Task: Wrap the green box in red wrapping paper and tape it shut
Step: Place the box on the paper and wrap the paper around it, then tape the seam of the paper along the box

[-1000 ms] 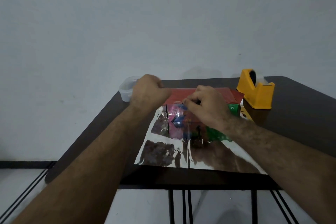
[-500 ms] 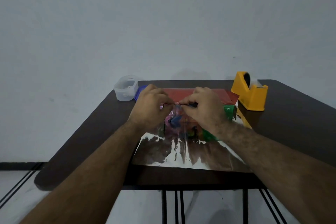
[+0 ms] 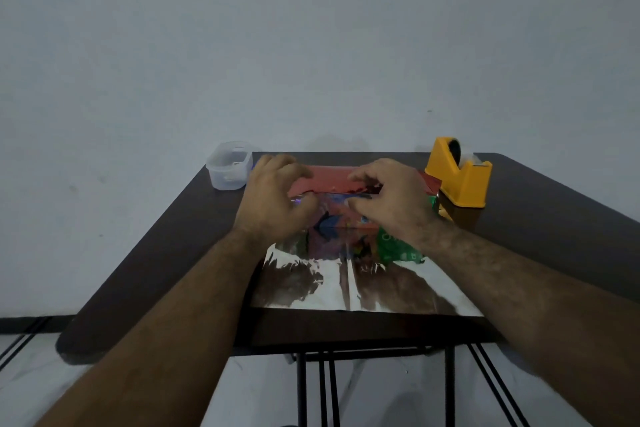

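Nearest the camera, the silvery inner face of the red wrapping paper [image 3: 349, 284] is lying flat on the dark table [image 3: 166, 253], its near edge running almost along the table's front edge. Just beyond that, the green box [image 3: 394, 246] is sitting on the sheet, mostly covered; only its green right end is showing below the right wrist. Its long axis is running left to right, across the person's front, so both hands are reaching it about equally.

The left hand [image 3: 273, 201] is curling its fingers over the box's left part and seems to be pinching the paper's edge there, though the contact is partly hidden. The right hand [image 3: 391, 198] is pinching the folded paper edge along the top of the box, fingertips bent inward. The red outer face of the far flap is lying over the top between the two hands.

Farther back, a clear plastic container [image 3: 229, 165] is standing at the table's far left corner, and a yellow tape dispenser [image 3: 459, 172] is standing just right of the box, nearer the right hand, with nothing in between.
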### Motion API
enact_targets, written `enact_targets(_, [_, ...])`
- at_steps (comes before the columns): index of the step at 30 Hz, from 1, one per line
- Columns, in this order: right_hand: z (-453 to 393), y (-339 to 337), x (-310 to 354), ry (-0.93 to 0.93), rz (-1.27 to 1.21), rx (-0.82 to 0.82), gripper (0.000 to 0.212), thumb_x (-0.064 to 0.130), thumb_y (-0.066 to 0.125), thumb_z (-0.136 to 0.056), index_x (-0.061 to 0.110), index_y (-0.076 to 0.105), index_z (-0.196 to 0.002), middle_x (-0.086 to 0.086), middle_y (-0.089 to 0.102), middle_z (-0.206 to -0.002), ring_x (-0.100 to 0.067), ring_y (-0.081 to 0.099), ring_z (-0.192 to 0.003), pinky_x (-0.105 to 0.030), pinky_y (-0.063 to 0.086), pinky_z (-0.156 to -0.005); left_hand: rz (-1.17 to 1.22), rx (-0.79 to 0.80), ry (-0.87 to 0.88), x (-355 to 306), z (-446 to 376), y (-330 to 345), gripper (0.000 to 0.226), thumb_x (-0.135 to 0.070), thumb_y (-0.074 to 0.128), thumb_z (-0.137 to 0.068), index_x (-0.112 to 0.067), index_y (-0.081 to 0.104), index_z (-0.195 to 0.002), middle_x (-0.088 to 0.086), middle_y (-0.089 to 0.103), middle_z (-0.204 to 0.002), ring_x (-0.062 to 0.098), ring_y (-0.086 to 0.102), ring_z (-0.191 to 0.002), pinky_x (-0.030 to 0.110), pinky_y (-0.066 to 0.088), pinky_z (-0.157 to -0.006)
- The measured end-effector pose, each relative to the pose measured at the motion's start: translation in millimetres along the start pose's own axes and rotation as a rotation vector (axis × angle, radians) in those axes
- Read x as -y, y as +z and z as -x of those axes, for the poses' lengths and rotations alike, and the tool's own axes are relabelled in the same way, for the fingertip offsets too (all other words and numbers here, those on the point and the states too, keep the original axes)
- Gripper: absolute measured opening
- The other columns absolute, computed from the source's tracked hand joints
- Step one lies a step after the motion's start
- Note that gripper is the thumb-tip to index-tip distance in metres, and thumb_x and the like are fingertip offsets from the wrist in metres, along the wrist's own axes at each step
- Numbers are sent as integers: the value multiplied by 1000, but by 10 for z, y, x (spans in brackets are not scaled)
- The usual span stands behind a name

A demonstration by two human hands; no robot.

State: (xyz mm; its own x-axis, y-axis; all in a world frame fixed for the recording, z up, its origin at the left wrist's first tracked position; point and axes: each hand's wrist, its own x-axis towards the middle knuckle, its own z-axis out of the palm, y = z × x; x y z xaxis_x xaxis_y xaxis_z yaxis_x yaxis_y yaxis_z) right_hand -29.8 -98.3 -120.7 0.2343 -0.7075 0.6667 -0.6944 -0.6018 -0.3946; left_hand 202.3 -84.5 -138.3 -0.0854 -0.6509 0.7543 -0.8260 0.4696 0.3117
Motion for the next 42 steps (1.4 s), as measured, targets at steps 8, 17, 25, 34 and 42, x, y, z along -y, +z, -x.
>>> enact_targets(8, [137,-185,48,-107,421,56,29,37,66,-101,23,79,-123,2,77,-112,-23,68,-103,-43,55,-94,-109,191,50,-74,8,-67,58,-58,48,-79,-30,81,-119,-11,77,-117,17,56,-129,49,36,-109])
enact_targets(17, [50,-474,57,27,246,393,33,22,59,-102,28,75,-130,8,70,-137,-17,62,-128,-41,47,-114,-432,297,232,-659,107,-430,44,-54,42,-82,-30,78,-88,-12,67,-77,8,54,-100,39,23,-88])
enact_targets(25, [-108,-452,312,342,208,296,67,78,75,-75,18,51,-60,4,48,-56,-17,50,-56,-31,37,-50,28,413,-186,-707,-128,-554,32,-28,53,-96,-19,82,-106,-4,78,-106,18,70,-102,33,55,-91])
enact_targets(34, [-354,-414,321,553,-216,572,58,17,96,-74,25,73,-127,6,72,-108,-19,62,-113,-32,50,-85,174,423,-166,-1032,207,-699,34,-28,50,-80,-18,82,-86,-9,77,-80,8,70,-78,28,58,-77])
enact_targets(42, [-622,-203,421,380,323,629,21,16,71,-89,14,78,-109,-2,76,-100,-20,74,-89,-35,63,-73,-159,481,-99,-649,195,-665,40,-32,46,-89,-33,77,-114,-10,78,-108,17,71,-101,39,57,-90])
